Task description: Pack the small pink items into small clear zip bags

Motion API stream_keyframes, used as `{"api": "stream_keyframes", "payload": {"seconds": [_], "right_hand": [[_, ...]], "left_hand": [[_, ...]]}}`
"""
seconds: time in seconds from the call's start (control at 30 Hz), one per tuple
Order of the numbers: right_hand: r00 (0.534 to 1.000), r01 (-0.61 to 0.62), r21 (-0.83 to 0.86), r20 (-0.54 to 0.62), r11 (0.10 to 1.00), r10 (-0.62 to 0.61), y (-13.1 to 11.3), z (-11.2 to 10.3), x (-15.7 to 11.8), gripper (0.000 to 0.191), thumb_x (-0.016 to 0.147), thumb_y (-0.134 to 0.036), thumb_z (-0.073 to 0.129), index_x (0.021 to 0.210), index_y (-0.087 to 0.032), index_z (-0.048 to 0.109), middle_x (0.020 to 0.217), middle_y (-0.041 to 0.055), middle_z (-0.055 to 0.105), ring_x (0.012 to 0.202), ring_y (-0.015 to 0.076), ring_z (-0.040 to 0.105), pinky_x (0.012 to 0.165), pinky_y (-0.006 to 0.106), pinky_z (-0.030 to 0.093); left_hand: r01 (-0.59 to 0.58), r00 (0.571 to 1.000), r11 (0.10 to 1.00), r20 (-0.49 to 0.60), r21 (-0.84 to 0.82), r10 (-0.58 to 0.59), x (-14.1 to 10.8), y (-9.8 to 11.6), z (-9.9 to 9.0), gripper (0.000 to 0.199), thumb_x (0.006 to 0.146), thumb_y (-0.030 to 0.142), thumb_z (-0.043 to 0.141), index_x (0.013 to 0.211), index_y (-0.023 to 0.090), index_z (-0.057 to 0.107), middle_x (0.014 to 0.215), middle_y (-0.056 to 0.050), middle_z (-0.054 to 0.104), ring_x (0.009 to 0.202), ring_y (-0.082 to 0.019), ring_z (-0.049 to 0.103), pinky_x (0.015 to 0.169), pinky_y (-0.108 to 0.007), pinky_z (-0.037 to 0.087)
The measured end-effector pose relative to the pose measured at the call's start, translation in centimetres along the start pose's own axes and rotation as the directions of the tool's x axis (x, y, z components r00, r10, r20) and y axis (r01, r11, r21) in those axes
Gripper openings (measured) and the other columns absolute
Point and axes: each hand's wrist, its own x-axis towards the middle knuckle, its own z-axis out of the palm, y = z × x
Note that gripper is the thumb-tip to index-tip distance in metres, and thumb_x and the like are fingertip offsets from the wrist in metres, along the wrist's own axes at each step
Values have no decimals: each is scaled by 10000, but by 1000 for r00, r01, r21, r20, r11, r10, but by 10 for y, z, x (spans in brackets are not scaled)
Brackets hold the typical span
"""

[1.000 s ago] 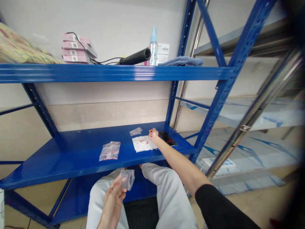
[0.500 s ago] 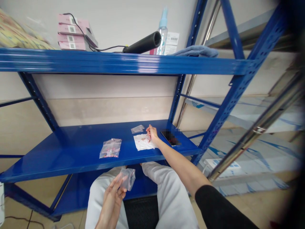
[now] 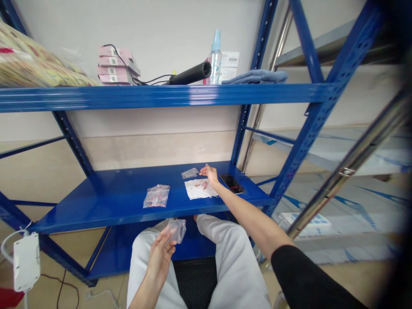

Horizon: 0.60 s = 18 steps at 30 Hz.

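My left hand (image 3: 161, 249) is closed on a small clear zip bag (image 3: 177, 231), held above my lap between thumb and fingers. Over the blue shelf, my right hand (image 3: 210, 172) hovers at the back edge of a white paper sheet (image 3: 193, 191). Its fingertips are drawn together toward the left; whatever they hold is too small to make out. Small reddish pieces (image 3: 202, 185) lie on the paper. Just left of the right fingertips is a flat clear bag (image 3: 190, 173). Another clear zip bag (image 3: 156, 196) with pink and red pieces lies farther left.
A dark phone (image 3: 231, 183) lies right of the paper on the blue shelf (image 3: 109, 197). The upper shelf beam (image 3: 154, 98) crosses above, carrying pink boxes (image 3: 114, 71), a black tube (image 3: 191, 74), a spray bottle (image 3: 215, 60) and a blue cloth (image 3: 257, 76). A white power strip (image 3: 27, 262) hangs at left.
My right hand has lifted off the pieces on the paper and shifted toward its back edge, uncovering them. My left hand still holds the bag. The camera view has shifted.
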Motion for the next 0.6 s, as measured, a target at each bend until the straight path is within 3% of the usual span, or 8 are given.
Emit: {"api": "stream_keyframes", "payload": {"seconds": [0.1,0.17,0.23,0.3,0.4,0.43,0.5,0.6], "right_hand": [[994,106,-43,-12,993,-107,-28,0,-32,410,891,-490,472,663,-177,609,608,36,631,618,147,603,631,248,484],[982,166,-102,104,981,-155,-39,0,-73,368,901,-460,465,723,-182,628,636,25,621,633,142,588,613,238,470],[953,120,-156,296,980,-69,-41,-1,-127,305,894,-449,493,830,-189,638,679,20,632,623,136,589,568,227,457],[875,-45,-204,464,978,137,-38,-5,-184,295,848,-432,588,1046,-214,602,759,14,661,613,134,618,518,217,451],[724,-200,-205,628,958,286,-30,-13,-243,596,739,-316,714,1261,-244,435,749,-25,664,587,146,658,516,225,481],[707,-219,-185,647,958,287,-28,-16,-251,647,710,-271,724,1272,-244,405,724,-40,660,568,148,659,522,232,492],[720,-228,-148,640,963,268,-26,-21,-248,651,668,-201,716,1241,-237,408,675,-59,652,529,148,652,526,241,504],[798,-205,-136,550,969,246,-27,-26,-201,542,637,-136,690,1127,-221,475,633,-57,648,497,145,640,499,226,493]], "left_hand": [[-38,999,999,15,14,38,-2,1,2,447,794,180,717,1229,173,618,1239,-138,660,711,-140,689,550,-205,487],[-69,997,997,36,16,69,-4,2,4,430,792,195,724,1209,166,623,1239,-139,659,770,-167,704,553,-214,490],[-91,994,996,63,20,90,-8,2,6,408,787,216,735,1178,156,632,1248,-143,654,823,-184,706,577,-221,500],[-110,990,993,90,31,107,-13,1,7,397,787,241,738,1160,149,638,1257,-149,651,851,-190,700,606,-228,510],[-149,980,987,141,55,140,-24,-1,10,420,790,276,734,1177,149,632,1268,-159,645,874,-201,694,645,-247,521],[-163,976,985,154,66,151,-27,-1,11,435,789,285,735,1189,151,627,1275,-161,640,889,-210,696,657,-255,522],[-184,972,979,162,92,168,-30,1,12,470,785,302,736,1213,154,614,1284,-169,633,933,-238,699,678,-268,519],[-164,983,976,110,143,149,-26,5,12,511,778,328,734,1236,153,594,1263,-191,641,968,-270,700,681,-278,506]]}}
